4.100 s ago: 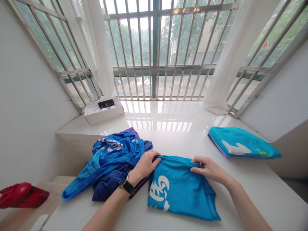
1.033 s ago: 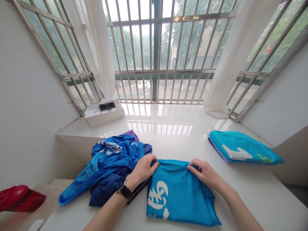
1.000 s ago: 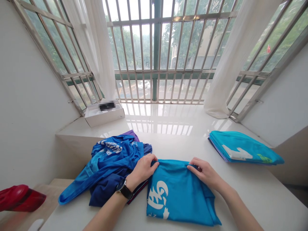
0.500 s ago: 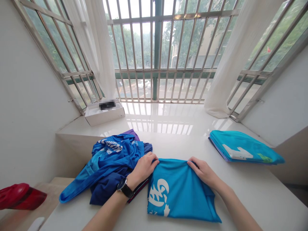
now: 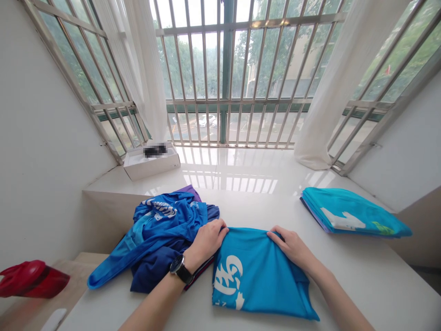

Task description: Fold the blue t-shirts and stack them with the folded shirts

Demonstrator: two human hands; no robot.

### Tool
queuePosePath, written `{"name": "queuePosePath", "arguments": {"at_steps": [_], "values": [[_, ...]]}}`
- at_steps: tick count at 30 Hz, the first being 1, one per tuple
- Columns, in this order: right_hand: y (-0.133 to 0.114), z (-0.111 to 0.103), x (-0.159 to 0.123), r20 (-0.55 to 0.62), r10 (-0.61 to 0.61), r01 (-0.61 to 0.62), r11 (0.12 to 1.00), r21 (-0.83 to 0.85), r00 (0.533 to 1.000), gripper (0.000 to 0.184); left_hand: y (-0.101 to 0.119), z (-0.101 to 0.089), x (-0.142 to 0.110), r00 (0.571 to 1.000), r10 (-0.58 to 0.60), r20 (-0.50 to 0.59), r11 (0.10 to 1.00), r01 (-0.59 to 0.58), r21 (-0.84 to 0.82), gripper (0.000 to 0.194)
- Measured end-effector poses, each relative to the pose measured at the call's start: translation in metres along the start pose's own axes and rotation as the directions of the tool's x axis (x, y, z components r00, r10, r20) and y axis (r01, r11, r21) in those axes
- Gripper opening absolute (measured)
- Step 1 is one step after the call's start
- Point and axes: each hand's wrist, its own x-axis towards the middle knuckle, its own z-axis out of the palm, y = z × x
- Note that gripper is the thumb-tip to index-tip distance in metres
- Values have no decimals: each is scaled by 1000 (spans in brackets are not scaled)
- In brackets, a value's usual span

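Blue shirt point(image 5: 258, 276) lies loosely folded at five o'clock, far edge pinched by the left hand's point(image 5: 205, 241) and right hand's point(image 5: 292, 246) fingers; from it, folded stack point(image 5: 358, 207) at two, crumpled heap point(image 5: 172, 230) at ten.

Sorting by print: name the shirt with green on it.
The top shirt on the right-hand stack: its print has green and white. The held shirt and heap show only white print.

Folded blue shirt point(image 5: 263, 276) with white print, flat on the white surface point(image 5: 365, 280).
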Motion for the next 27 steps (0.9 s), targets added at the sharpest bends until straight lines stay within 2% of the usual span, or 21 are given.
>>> {"name": "queuePosePath", "arguments": {"at_steps": [7, 12, 18, 23, 27], "values": [[-4, 1, 2, -69, 50, -53, 997, -53, 996, 45, -6, 6, 0, 999, 30, -32, 997, -28, 72, 27], [-3, -5, -2, -37, 17, -18, 1000, -24, 999, 44, -7, 8, 0, 999, 37, -20, 992, -34, 117, 33], [-4, -9, -5, -47, -55, 57, 997, 42, 997, 38, -7, 6, -1, 997, 68, -27, 992, -65, 107, 31], [-6, -7, -4, -21, -35, 37, 995, 94, 999, 40, -6, 5, -1, 997, 72, -18, 995, -70, 77, 30], [-2, -5, -2, -53, -25, 29, 996, 82, 998, 39, -4, 3, 0, 999, 33, -11, 998, -32, 60, 29]]}}
